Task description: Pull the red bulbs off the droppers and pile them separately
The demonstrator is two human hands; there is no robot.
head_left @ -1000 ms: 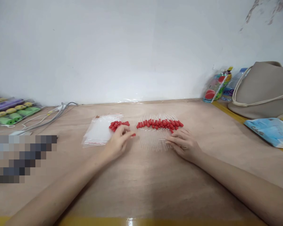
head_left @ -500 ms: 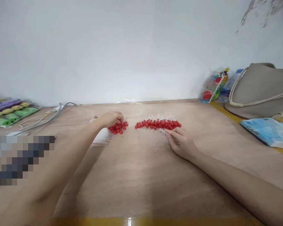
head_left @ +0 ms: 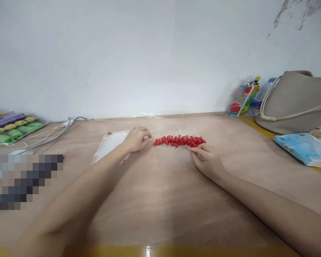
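Note:
A row of clear glass droppers with red rubber bulbs [head_left: 179,140] lies across the middle of the wooden table [head_left: 160,200]. My left hand [head_left: 136,138] rests with curled fingers over the small heap of loose red bulbs, hiding most of it, right beside the row's left end. What its fingers hold is hidden. My right hand [head_left: 207,159] lies at the row's right end, fingers pinched on a thin clear dropper tube. A clear zip bag [head_left: 108,147] lies flat just left of my left hand.
Grey cables [head_left: 56,134] and a tray of green, yellow and purple items [head_left: 13,126] sit at the far left. Plastic bottles [head_left: 244,96], a beige bag [head_left: 296,103] and a blue packet [head_left: 305,148] stand at the right by the white wall.
My left hand went from the table front to the loose red bulbs and now covers them, nearer the row. My right hand shifted slightly along the right end of the droppers.

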